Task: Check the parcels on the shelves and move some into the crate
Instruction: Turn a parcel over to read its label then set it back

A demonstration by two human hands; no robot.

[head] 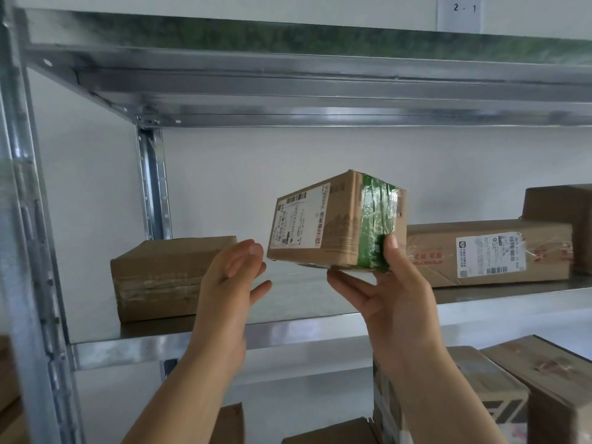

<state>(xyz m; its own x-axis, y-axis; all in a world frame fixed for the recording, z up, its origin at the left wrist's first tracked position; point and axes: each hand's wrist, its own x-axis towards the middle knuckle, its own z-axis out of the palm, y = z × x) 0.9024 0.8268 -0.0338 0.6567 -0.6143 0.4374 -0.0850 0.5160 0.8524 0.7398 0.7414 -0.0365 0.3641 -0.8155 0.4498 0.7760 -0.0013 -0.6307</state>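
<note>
Small brown cardboard parcel (333,225), wrapped in green tape round its right end and carrying a white shipping label with a barcode on the near face, seen from the head camera. Held in the air clear of the shelf board, in front of the white wall, between the two shelf levels and above the bare middle stretch of the galvanised metal shelf (288,344). Label face turned toward the camera.

Right hand (387,296) gripping the parcel from below: thumb pressed against the green-taped end, fingers reaching under the bottom face. Left hand (232,274) spread and relaxed, palm turned toward the parcel, fingertips just beside its lower left corner; contact impossible to tell.

On the same shelf, to the left, a flat brown cardboard box (160,277) sealed with clear tape, lying near the perforated rear upright post (153,187). To the right, a long low brown parcel (432,248) with red print and a white label on its front. At the far right edge, a taller brown box (560,213), partly cut off by the frame.

Overhead, the ribbed underside of the upper metal shelf (320,91). Higher on the wall, a paper tag (459,11) reading "2 - 1". Lower right, several brown cardboard boxes (499,389) packed close together on the level below.
</note>
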